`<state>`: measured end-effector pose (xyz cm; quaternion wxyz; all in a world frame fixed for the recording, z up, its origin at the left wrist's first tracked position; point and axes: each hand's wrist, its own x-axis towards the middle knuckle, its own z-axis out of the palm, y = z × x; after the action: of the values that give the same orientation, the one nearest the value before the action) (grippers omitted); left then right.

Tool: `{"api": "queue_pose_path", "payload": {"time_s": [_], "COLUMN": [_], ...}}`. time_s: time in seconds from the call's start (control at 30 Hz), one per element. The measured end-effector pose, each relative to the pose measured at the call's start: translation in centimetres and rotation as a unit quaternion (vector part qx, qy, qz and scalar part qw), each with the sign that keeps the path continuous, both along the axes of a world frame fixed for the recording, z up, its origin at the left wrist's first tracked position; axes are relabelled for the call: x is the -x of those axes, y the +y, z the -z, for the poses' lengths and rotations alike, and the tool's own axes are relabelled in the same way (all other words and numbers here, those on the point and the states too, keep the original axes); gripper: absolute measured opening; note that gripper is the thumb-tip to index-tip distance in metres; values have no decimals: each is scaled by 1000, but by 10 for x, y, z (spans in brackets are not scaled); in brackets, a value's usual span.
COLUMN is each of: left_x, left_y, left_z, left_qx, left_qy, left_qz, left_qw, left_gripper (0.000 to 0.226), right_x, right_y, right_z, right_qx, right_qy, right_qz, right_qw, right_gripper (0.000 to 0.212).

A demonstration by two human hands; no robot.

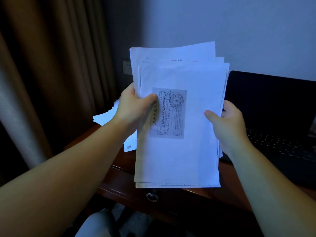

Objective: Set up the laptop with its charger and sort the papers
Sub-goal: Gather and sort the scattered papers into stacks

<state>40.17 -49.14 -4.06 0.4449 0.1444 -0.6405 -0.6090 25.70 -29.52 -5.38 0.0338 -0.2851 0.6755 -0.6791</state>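
The room is dim with a cool blue cast. The papers [177, 117] at centre are the brightest area, their print slightly soft. The curtain [51, 65] at left and the laptop [273, 117] at right sink into shadow. Wide-angle distortion stretches the forearms at the lower corners.

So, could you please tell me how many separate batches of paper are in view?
2: the held stack, gripped by left hand and right hand, and the desk pile behind the left hand. More may be hidden.
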Motion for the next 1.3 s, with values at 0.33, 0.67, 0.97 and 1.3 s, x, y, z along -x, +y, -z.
{"api": "queue_pose_path", "payload": {"time_s": [0.33,0.67,0.97,1.3], "left_x": [26,38,38,40], "left_y": [65,131,131,129], "left_z": [-59,35,52,71], "left_qx": [55,85,21,36], "left_qy": [57,-43,-120,-207], "left_qz": [-17,-67,-118,-65], "left_qw": [997,993,986,976], "left_gripper": [33,25,28,26], "right_x": [-6,-8,-6,8], "right_y": [61,103,102,128], "right_z": [-55,13,16,-2], "right_qx": [67,12,5,-246], "right_qy": [69,-31,-62,97], "right_qz": [87,104,47,21], "right_qw": [992,994,997,964], "right_gripper": [25,29,32,20]}}
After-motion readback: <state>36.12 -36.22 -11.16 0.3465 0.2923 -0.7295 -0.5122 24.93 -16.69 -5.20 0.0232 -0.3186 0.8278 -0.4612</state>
